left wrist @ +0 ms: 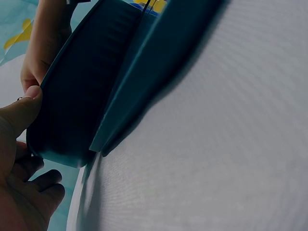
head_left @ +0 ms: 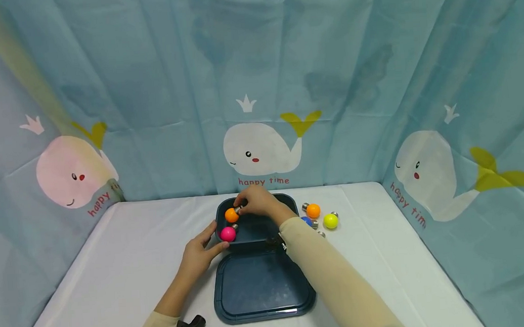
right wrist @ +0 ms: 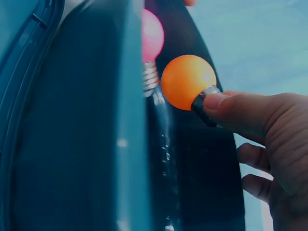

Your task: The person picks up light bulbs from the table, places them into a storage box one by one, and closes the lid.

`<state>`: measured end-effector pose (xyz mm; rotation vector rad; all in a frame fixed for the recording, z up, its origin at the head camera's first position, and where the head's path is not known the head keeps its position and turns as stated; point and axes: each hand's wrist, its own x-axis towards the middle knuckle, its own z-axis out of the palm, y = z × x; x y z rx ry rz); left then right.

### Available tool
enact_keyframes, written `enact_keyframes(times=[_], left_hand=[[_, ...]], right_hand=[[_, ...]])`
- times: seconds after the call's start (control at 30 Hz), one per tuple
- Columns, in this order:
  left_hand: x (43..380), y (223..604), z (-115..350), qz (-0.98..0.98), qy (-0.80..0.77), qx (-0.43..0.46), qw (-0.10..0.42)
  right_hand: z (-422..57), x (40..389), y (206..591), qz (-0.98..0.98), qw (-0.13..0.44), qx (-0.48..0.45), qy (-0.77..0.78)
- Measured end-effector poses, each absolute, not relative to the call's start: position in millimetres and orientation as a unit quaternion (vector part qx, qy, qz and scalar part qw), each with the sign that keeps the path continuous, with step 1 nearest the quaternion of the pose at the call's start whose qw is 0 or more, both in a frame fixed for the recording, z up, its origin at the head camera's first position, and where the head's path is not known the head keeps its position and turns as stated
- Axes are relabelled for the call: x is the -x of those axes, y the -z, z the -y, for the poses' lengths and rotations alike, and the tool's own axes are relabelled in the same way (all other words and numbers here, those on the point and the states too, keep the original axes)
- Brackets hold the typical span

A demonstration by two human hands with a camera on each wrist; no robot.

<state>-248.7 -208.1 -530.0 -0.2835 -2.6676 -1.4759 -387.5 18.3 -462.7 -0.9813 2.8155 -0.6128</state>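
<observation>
My right hand (head_left: 261, 202) pinches the metal screw base of an orange light bulb (right wrist: 187, 82) between thumb and fingers, inside the left part of a dark blue box (head_left: 255, 245). The bulb's round globe points left in the head view. Closer to me in the same box lies a pink light bulb (head_left: 228, 234), its silvery base towards the back. My left hand (head_left: 197, 255) grips the box at its near left corner, thumb (left wrist: 32, 92) at the rim and fingers along the outer side.
A dark blue lid (head_left: 263, 285) lies flat in front of the box. To the box's right on the white tablecloth (head_left: 378, 256) are another orange bulb (head_left: 313, 210), a yellow bulb (head_left: 331, 221) and a blue bulb (head_left: 307, 221), partly behind the right sleeve. A whale-print curtain (head_left: 174, 149) surrounds the table.
</observation>
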Motion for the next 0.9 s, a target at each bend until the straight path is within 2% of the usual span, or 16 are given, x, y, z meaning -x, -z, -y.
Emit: enact_keyframes(times=[0.5,0.7,0.9], left_hand=[[256,519,214,0.872,0.476,0.095,0.056],[249,527,215,0.873,0.477,0.091,0.046],[246,531,210,0.870,0.483,0.095,0.045]], right_hand=[[2,392,453,-0.942,0.022,0.313,0.117],[-1,386,465,-0.939,0.038,0.309,0.143],[-16,382,470,-0.935,0.024,0.302,0.185]])
